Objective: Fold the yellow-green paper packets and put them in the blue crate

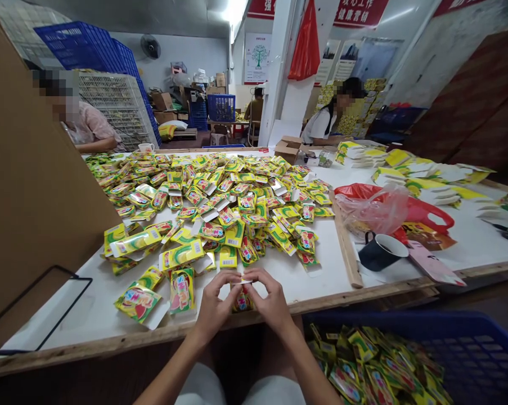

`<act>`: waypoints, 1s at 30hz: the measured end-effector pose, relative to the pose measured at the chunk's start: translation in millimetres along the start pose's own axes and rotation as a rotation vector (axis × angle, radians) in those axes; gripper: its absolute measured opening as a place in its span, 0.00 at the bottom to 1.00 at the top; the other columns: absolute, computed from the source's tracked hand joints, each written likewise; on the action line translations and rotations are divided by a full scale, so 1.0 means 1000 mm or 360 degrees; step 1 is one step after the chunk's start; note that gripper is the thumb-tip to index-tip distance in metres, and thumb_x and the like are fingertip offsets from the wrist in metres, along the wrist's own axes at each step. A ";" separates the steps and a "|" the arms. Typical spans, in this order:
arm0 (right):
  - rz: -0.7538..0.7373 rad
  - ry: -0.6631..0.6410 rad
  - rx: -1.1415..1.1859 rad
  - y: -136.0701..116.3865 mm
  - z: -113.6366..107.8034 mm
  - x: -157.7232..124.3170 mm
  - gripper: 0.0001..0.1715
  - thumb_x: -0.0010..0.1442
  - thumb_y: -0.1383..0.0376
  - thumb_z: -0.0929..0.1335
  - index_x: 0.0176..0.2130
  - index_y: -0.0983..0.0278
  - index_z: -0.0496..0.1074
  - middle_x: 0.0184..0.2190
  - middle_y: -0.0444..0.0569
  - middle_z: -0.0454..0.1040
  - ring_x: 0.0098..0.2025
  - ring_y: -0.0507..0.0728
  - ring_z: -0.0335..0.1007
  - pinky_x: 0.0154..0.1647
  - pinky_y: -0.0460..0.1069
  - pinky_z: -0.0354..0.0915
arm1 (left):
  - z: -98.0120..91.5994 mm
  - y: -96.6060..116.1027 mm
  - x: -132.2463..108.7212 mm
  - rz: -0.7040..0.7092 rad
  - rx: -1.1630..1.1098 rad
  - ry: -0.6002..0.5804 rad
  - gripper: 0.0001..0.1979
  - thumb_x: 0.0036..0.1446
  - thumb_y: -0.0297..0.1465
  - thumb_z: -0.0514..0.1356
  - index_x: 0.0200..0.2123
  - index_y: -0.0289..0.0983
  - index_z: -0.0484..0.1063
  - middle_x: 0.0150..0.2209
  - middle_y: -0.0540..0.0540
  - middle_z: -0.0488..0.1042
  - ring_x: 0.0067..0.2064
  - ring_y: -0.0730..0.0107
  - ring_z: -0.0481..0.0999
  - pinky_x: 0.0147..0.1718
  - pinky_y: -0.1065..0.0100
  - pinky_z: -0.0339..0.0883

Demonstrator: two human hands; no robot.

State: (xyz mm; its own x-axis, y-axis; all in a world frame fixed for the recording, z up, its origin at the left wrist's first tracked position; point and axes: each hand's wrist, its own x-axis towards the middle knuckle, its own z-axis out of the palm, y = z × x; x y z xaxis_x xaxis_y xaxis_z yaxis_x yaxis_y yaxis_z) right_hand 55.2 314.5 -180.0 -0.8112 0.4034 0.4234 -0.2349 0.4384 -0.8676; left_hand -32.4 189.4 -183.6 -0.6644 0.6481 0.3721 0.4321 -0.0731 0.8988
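Pressure from the left hand [215,301] and right hand [273,298], both pinching one box [242,303] by its upper end at the near edge of the table [302,288], could crease its white flap [246,281] if uneven. The box looks yellow and green, pink-lettered, with much of it hidden.

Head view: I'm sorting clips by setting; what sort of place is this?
Probably a packing workshop: small cartons heaped on a table, more in a blue crate, and stacked crates behind.
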 end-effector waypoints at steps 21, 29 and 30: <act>0.0192 -0.0027 0.0075 0.007 0.011 0.001 0.07 0.60 0.65 0.64 0.36 0.66 0.70 0.36 0.50 0.72 0.40 0.54 0.68 0.41 0.48 0.65 | 0.001 -0.007 -0.004 -0.0139 -0.0070 0.0037 0.08 0.57 0.32 0.57 0.36 0.35 0.73 0.40 0.42 0.72 0.45 0.66 0.71 0.45 0.65 0.65; 0.0342 0.0294 -0.0641 -0.027 -0.092 -0.023 0.11 0.59 0.58 0.64 0.35 0.63 0.70 0.34 0.48 0.72 0.37 0.55 0.68 0.38 0.48 0.63 | -0.071 0.006 -0.012 -0.0018 0.1230 0.0522 0.15 0.57 0.37 0.55 0.44 0.34 0.67 0.43 0.40 0.67 0.48 0.58 0.66 0.49 0.58 0.60; 0.0315 0.0319 -0.0832 -0.030 -0.112 -0.029 0.12 0.58 0.57 0.65 0.34 0.62 0.71 0.35 0.48 0.72 0.38 0.56 0.68 0.40 0.49 0.62 | -0.083 0.003 -0.015 -0.0155 0.1466 0.0554 0.18 0.56 0.39 0.56 0.45 0.32 0.67 0.43 0.38 0.67 0.47 0.55 0.66 0.47 0.55 0.60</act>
State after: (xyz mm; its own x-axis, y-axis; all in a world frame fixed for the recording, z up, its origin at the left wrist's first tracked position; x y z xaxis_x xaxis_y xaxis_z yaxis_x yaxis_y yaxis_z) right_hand 145.9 379.8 -136.9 -0.6837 0.6393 0.3518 0.2469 0.6564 -0.7129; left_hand -71.7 116.1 -166.9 -0.8006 0.3502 0.4862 0.5735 0.6827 0.4527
